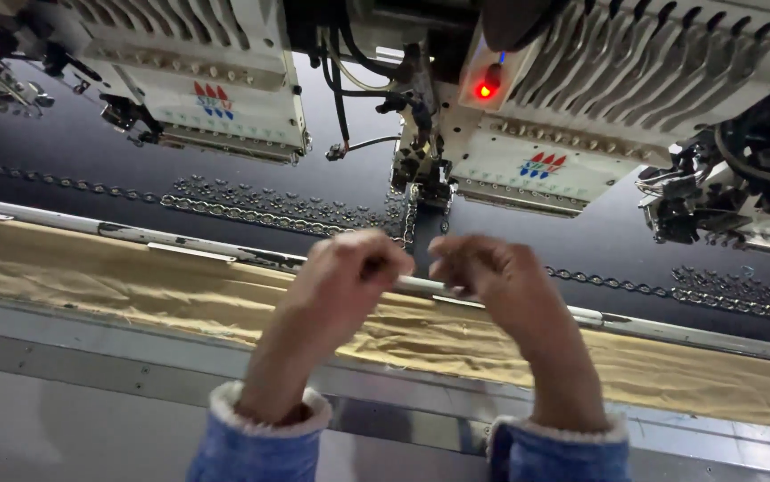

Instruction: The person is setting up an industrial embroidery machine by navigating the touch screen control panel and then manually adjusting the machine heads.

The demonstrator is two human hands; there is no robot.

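Dark fabric [91,147] with silver chain stitching is stretched just behind the metal frame rail [135,234]. Both hands, left hand [349,268] and right hand [492,272], hover over that rail, fingers curled nearly closed; can't tell what they're pinching. Tan cloth [91,286] lies in front of the rail, embroidery heads [546,116] behind.

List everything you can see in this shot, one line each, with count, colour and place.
Embroidery machine heads: two in full view, white, top left and top right.
Indicator light: one, red, top centre.
Dark fabric sheet: one, navy, under the heads.
Chain-like stitched pattern: rows, silvery, across the dark fabric.
Metal frame rail: one, silver, running left to right.
Tan backing cloth: one strip, mustard, below the rail.
Grey machine table edge: one, bottom.
Sleeves: two, blue with pale cuffs, bottom.
Left hand, right hand: fists curled, close together at the rail.
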